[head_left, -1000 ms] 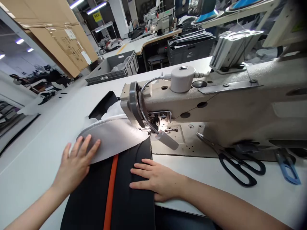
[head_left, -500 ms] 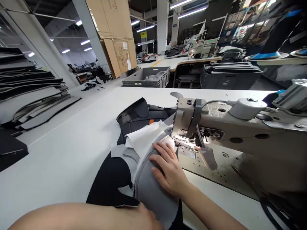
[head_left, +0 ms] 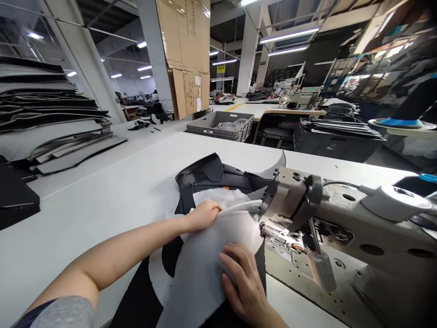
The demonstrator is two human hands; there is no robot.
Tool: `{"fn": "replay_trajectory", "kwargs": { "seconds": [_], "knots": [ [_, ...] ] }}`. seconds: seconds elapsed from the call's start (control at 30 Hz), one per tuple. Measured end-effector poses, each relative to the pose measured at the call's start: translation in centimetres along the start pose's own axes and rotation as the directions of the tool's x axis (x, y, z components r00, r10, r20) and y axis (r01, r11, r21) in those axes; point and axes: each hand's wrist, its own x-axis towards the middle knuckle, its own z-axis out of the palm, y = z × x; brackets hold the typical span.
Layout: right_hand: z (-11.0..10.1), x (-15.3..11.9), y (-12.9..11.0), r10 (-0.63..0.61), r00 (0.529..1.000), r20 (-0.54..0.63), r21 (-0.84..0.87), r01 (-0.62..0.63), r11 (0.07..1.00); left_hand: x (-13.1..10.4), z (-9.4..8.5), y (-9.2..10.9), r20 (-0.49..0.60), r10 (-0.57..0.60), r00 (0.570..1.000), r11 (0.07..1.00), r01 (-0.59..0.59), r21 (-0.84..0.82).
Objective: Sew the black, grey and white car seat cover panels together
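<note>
Grey fabric (head_left: 201,264) lies in front of me over black pieces, its upper right edge at the needle area of a sewing machine (head_left: 290,196). My left hand (head_left: 205,214) is closed on a fold of this fabric near its upper edge. My right hand (head_left: 242,278) rests on the fabric's right side with its fingers apart and slightly bent. Beyond the left hand is a black padded piece (head_left: 232,177) with a small orange tab. The machine's lamp lights the metal plate beside the fabric.
A tall stack of cut sheets (head_left: 58,114) stands at the left of the white table (head_left: 102,200). Behind the table are a grey crate (head_left: 218,132), a large cardboard box (head_left: 186,41) and a dark bin (head_left: 334,141) with sheets. A thread cone stands at the far right.
My left hand has moved up and forward from the bottom edge to grip the fabric's upper part. My right hand has shifted lower. The grey fabric is turned and spread differently, and the view has shifted.
</note>
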Motion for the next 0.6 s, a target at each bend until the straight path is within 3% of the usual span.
{"fn": "replay_trajectory", "kwargs": {
  "seconds": [0.1, 0.17, 0.23, 0.3, 0.47, 0.53, 0.57, 0.6],
  "knots": [
    [-0.1, -1.0, 1.0, 0.11, 0.983, -0.15, 0.027, -0.107, 0.994, -2.8, 0.2, 1.6, 0.0, 0.199, 0.98, 0.977, -0.198, 0.083],
    [-0.3, -1.4, 1.5, 0.182, 0.967, -0.179, 0.061, -0.174, 0.983, -4.8, -0.1, 2.8, 0.146, 0.292, 0.945, 0.952, -0.302, 0.05],
    [-0.7, -1.4, 1.8, 0.225, 0.962, -0.154, 0.091, -0.213, 0.973, -5.9, -0.3, 3.4, 0.319, 0.319, 0.892, 0.947, -0.312, -0.077],
    [-1.3, -0.8, 2.1, 0.224, 0.97, -0.099, 0.084, -0.216, 0.973, -6.0, -0.3, 3.6, 0.412, 0.359, 0.837, 0.933, -0.321, -0.16],
    [-2.8, -0.2, 2.0, 0.158, 0.985, -0.063, 0.075, -0.153, 0.985, -3.9, 0.6, 2.6, 0.484, 0.498, 0.72, 0.865, -0.456, -0.21],
    [-3.1, -1.0, 2.4, 0.181, 0.981, -0.073, 0.105, -0.173, 0.979, -2.8, 1.2, 2.2, 0.426, 0.503, 0.752, 0.861, -0.479, -0.171],
    [-2.9, -1.3, 3.0, 0.186, 0.979, -0.082, 0.106, -0.177, 0.978, -2.2, 1.6, 2.0, 0.371, 0.459, 0.807, 0.887, -0.443, -0.133],
    [-2.4, -1.3, 3.9, 0.189, 0.978, -0.092, 0.106, -0.179, 0.978, -1.5, 2.2, 1.7, 0.32, 0.332, 0.887, 0.943, -0.32, -0.091]
  ]
}}
